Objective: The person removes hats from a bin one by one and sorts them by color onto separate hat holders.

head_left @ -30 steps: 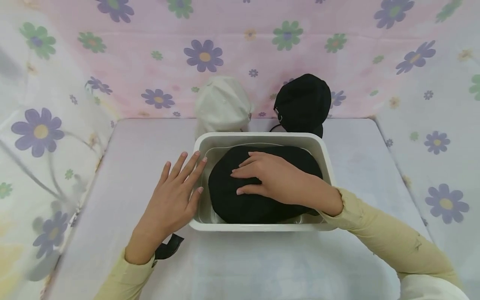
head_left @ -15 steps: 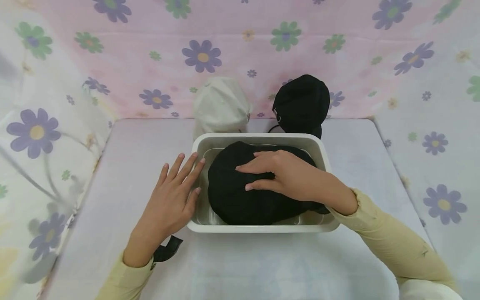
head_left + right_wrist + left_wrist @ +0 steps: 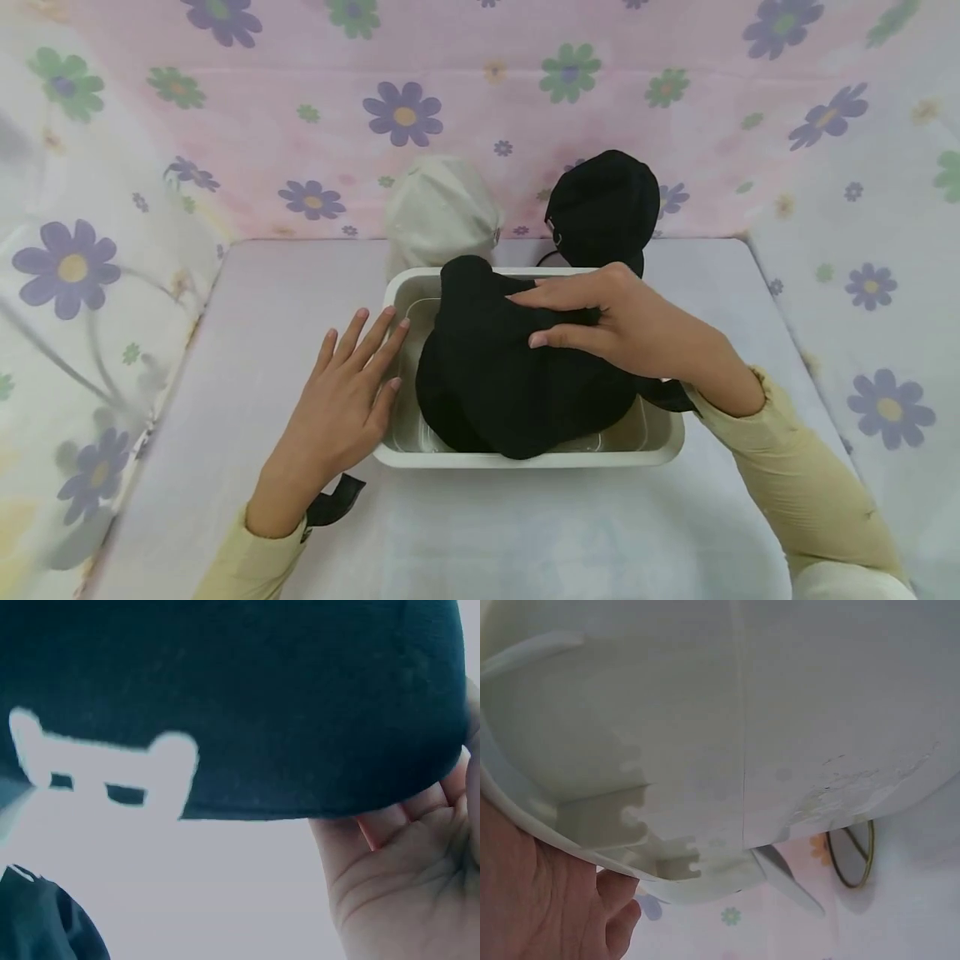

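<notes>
My right hand (image 3: pixel 637 325) pinches a black cap (image 3: pixel 495 367) between thumb and fingers. The cap is tilted over the white plastic bin (image 3: pixel 525 459), its upper tip above the far rim. White lettering-like marks show on the cap's dark cloth (image 3: pixel 285 712) in the right wrist view, with the right palm (image 3: pixel 405 892) beside its edge. Beneath it, more black cloth (image 3: pixel 435 400) lies in the bin. My left hand (image 3: pixel 322 417) has its fingers straight and spread against the bin's left rim. In the left wrist view, that hand (image 3: pixel 547 892) lies along the rim.
Behind the bin stand a white cap (image 3: pixel 442 208) on the left and another black cap (image 3: pixel 607 208) on the right. A flower-patterned cloth wall (image 3: pixel 480 92) rises at the back and both sides. The white bin rests on a pale table cover (image 3: pixel 300 275).
My right hand has drawn back to the right and upward, with the black cap lifting and tilting out of the bin. The left hand has stayed at the rim.
</notes>
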Motion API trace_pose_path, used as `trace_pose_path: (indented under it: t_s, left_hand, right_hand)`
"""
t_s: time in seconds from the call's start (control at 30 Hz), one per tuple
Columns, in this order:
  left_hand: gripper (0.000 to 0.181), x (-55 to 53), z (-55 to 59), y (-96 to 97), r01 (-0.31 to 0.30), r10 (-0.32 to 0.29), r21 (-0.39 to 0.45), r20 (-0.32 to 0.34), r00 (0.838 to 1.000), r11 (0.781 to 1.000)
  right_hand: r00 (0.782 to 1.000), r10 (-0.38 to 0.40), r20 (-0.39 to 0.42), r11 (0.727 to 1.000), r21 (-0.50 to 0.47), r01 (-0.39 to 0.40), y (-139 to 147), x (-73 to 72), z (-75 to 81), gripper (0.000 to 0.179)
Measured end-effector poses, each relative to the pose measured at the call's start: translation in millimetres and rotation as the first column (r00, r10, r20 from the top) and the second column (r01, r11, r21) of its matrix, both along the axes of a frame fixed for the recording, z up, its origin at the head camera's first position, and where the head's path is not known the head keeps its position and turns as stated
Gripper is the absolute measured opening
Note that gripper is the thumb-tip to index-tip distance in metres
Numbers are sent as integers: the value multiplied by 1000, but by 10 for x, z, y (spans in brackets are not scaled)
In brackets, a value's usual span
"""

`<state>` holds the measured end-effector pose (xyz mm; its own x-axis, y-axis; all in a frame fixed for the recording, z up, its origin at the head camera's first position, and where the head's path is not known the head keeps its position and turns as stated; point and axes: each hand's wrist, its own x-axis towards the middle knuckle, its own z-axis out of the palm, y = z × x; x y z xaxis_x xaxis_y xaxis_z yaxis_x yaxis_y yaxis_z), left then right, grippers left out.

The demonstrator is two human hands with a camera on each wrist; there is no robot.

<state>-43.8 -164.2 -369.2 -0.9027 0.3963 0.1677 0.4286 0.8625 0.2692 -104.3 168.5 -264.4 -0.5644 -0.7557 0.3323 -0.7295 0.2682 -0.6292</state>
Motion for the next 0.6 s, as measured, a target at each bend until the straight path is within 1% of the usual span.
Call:
trace_pose_path:
  t_s: [0.17, 0.33, 0.5, 0.6]
  left_hand:
    - [58, 5, 7, -1, 2, -2, 5, -10, 1000, 1000]
    - [58, 14, 10, 0, 0, 0, 4, -1, 1000, 1000]
    - [58, 8, 16, -3, -4, 4, 10, 4, 1000, 1000]
    - [58, 8, 18, -3, -6, 6, 10, 17, 1000, 1000]
  right_hand:
    - [999, 25, -25, 997, -72, -26, 53, -14, 94, 46]
    - [998, 20, -64, 997, -75, -24, 90, -26, 186, 48]
    - [995, 10, -96, 996, -89, -18, 116, -58, 310, 39]
    - [993, -9, -119, 996, -84, -1, 137, -75, 378, 39]
